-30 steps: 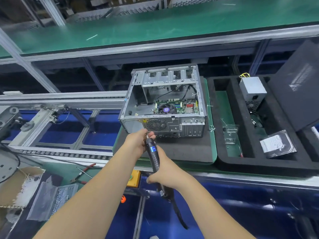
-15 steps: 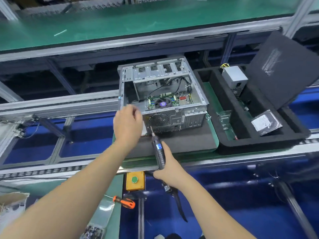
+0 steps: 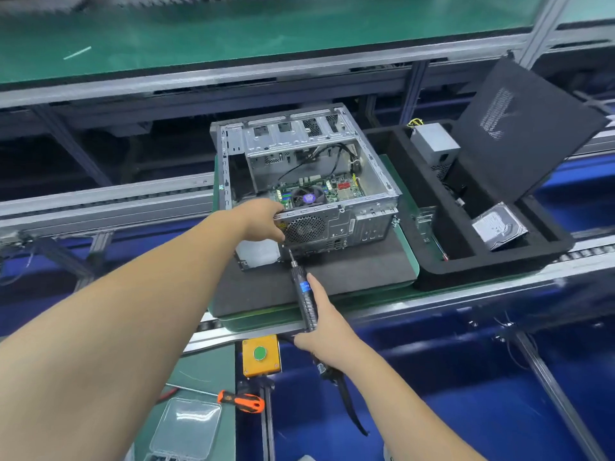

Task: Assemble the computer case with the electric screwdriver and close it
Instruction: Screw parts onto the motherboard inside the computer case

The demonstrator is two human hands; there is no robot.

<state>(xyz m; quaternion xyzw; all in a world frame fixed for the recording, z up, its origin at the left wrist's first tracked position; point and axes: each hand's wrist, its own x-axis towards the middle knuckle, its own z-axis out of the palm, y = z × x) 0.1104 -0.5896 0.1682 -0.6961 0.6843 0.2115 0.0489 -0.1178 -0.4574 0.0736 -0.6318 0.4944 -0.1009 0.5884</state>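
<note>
Screw-driving at rear panel of computer case (image 3: 309,181). Left hand (image 3: 263,219) grips panel edge; right hand (image 3: 324,331) wrapped round electric screwdriver (image 3: 304,294). Next, probably: seat bit squarely.

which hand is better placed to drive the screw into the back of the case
The right hand: it already grips the electric screwdriver, whose bit tip sits at the computer case rear panel below the fan grille. The left hand is busy, gripping the case's rear edge, apparently to steady it.
</note>
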